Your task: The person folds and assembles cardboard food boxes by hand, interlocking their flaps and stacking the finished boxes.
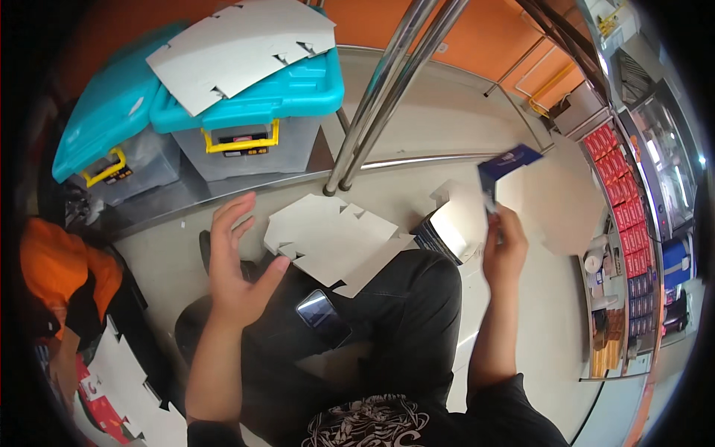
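Observation:
My right hand (505, 242) is raised on the right and grips a dark blue piece of printed card (508, 162) by its lower end. The piece looks bent or folded, and its far end points up and right. My left hand (242, 264) is held up over my left leg, fingers spread, with nothing in it. Between my hands, flat white die-cut card sheets (328, 235) with notched edges lie at my knees. A phone (322, 316) rests on my lap, nearer to my left hand.
A stack of dark-edged pieces with a white top (447, 231) stands on the floor beside my right knee. Lidded turquoise bins (246, 108) carry another card sheet (246, 48). Metal poles (380, 97) rise ahead. Shelves of red boxes (622, 194) line the right; an orange cloth (63, 261) lies left.

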Demonstrator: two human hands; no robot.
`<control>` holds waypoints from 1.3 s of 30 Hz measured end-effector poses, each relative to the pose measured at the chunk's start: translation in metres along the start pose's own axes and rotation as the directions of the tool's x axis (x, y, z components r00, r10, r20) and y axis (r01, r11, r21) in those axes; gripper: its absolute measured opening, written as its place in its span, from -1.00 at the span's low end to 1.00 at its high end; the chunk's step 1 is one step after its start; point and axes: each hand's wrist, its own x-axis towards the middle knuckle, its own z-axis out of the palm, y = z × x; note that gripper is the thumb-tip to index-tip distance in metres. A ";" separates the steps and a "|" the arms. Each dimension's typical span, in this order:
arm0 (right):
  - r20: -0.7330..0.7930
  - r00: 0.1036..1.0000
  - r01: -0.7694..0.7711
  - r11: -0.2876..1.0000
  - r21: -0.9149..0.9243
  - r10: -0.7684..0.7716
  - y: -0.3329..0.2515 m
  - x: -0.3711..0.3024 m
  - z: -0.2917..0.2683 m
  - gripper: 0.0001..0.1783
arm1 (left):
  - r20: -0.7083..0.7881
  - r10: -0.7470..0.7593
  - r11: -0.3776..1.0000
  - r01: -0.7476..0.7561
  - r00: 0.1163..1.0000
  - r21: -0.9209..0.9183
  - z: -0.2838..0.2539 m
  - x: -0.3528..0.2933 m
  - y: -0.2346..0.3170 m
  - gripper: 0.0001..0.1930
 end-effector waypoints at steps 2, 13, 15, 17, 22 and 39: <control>0.163 0.985 -0.028 0.987 -0.156 0.053 0.041 -0.002 -0.010 -0.63 | 0.063 -0.018 0.999 0.015 0.998 0.050 0.001 -0.001 0.001 -0.19; 0.638 0.734 0.191 0.829 -0.526 0.235 0.145 -0.059 0.092 -0.60 | 0.215 -0.061 0.994 0.039 0.975 0.106 0.017 -0.006 -0.003 -0.47; 0.594 0.781 0.165 0.853 -0.496 0.194 0.160 -0.064 0.106 -0.59 | 0.281 -0.054 0.995 0.028 0.958 0.095 0.017 -0.008 -0.009 -0.46; 0.590 0.784 0.114 0.889 -0.443 0.194 0.169 -0.065 0.113 -0.62 | 0.295 -0.082 0.994 0.056 0.952 0.095 0.020 -0.009 -0.009 -0.50; 0.564 0.817 -0.043 0.987 -0.152 0.122 0.177 -0.076 0.124 -0.64 | 0.320 -0.154 0.983 0.110 0.935 0.150 0.019 -0.011 -0.023 -0.49; 0.365 0.921 -0.068 0.980 -0.188 0.134 0.181 -0.066 0.092 -0.88 | 0.330 -0.263 0.952 0.190 0.907 0.238 0.018 -0.009 -0.031 -0.48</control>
